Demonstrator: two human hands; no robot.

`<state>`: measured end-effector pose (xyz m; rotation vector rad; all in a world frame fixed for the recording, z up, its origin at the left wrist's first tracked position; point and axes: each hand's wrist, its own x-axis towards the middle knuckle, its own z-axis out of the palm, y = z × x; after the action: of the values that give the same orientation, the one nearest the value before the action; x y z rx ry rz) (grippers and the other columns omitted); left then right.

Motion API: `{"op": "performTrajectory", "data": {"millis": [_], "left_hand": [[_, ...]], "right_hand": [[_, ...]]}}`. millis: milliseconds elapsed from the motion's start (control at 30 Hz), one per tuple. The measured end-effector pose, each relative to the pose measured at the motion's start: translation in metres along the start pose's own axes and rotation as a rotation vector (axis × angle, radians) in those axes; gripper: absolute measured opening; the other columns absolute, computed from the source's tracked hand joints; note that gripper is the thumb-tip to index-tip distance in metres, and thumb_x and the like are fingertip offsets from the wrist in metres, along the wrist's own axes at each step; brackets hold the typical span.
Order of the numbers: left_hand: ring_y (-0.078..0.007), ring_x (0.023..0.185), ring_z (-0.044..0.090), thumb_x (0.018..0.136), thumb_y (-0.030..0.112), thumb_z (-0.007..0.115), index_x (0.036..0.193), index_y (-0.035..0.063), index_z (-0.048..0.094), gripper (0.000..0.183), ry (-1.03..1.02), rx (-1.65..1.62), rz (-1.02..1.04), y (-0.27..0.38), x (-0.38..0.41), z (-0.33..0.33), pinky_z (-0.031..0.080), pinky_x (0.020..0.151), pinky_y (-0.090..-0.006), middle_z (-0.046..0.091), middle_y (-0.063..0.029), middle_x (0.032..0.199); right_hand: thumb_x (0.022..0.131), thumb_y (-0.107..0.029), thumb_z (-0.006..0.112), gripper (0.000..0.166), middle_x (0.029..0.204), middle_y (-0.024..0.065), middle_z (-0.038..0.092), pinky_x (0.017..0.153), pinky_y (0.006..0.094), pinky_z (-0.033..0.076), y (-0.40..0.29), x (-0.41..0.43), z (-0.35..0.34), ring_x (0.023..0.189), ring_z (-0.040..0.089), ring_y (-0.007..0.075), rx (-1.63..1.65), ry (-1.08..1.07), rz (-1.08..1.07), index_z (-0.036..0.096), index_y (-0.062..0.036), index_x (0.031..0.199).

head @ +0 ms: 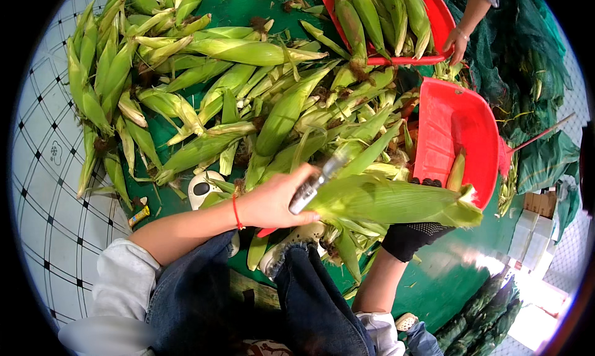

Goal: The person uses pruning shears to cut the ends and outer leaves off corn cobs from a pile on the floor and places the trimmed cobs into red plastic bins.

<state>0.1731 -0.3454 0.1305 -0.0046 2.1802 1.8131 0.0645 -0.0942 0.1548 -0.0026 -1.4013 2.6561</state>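
My bare left hand (279,200), a red string at its wrist, is closed around a metal-bladed hand tool (316,184), blurred at its upper end; the tool's kind cannot be told. It lies against the stem end of a large green corn ear in its husk (386,200). My right hand (418,235), in a black dotted glove, supports that ear from below near its other end; dark fingertips show above the ear. Just beyond stands a red plastic scoop (474,123) with a corn ear (458,170) inside.
Husked-on corn ears (237,51) and loose husks cover much of the green floor. Another person's hand (458,44) touches a second red scoop (409,59) full of corn. Green mesh sacks (502,53) lie at right; white boxes (532,235) stand below them.
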Motion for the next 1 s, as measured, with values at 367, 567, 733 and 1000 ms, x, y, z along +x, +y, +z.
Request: {"op": "performTrajectory", "data": {"millis": [367, 567, 733, 1000], "left_hand": [[-0.02, 0.08, 0.062, 0.074, 0.023, 0.075, 0.114, 0.0019, 0.038, 0.059, 0.342, -0.013, -0.083, -0.032, -0.014, -0.002, 0.05, 0.071, -0.0312, 0.06, -0.0093, 0.096], [-0.0148, 0.067, 0.053, 0.072, 0.022, 0.072, 0.115, 0.0027, 0.04, 0.057, -0.199, -0.017, -0.085, 0.021, -0.002, -0.008, 0.045, 0.061, -0.03, 0.054, -0.0082, 0.078], [-0.0153, 0.073, 0.049, 0.07, 0.018, 0.069, 0.117, 0.0008, 0.04, 0.058, -0.185, -0.191, -0.038, -0.006, -0.01, 0.008, 0.042, 0.065, -0.0293, 0.051, -0.0086, 0.082], [-0.0189, 0.066, 0.05, 0.068, 0.012, 0.067, 0.109, 0.0032, 0.04, 0.05, -0.043, -0.061, -0.131, -0.016, -0.013, 0.018, 0.042, 0.06, -0.0329, 0.049, -0.0102, 0.074]], "right_hand": [[0.086, -0.065, 0.031, 0.068, 0.097, 0.0106, 0.058, 0.087, 0.0432, 0.041, 0.004, 0.012, -0.004, 0.092, 0.054, 0.0275, 0.104, 0.124, 0.115, 0.054, -0.0055, 0.109], [0.085, -0.067, 0.029, 0.072, 0.128, 0.0099, 0.047, 0.1, 0.0464, 0.033, 0.024, -0.006, -0.019, 0.116, 0.045, 0.0293, 0.24, -0.271, 0.283, 0.04, -0.0136, 0.132], [0.091, -0.057, 0.032, 0.06, 0.13, 0.0091, 0.045, 0.103, 0.0447, 0.032, 0.034, -0.019, 0.008, 0.117, 0.044, 0.0263, -0.089, -0.026, 0.258, 0.04, -0.0137, 0.132], [0.083, -0.06, 0.05, 0.069, 0.128, 0.0103, 0.047, 0.099, 0.045, 0.037, 0.077, -0.039, -0.022, 0.115, 0.046, 0.0286, 0.054, 0.135, 0.628, 0.041, -0.0105, 0.131]]}}
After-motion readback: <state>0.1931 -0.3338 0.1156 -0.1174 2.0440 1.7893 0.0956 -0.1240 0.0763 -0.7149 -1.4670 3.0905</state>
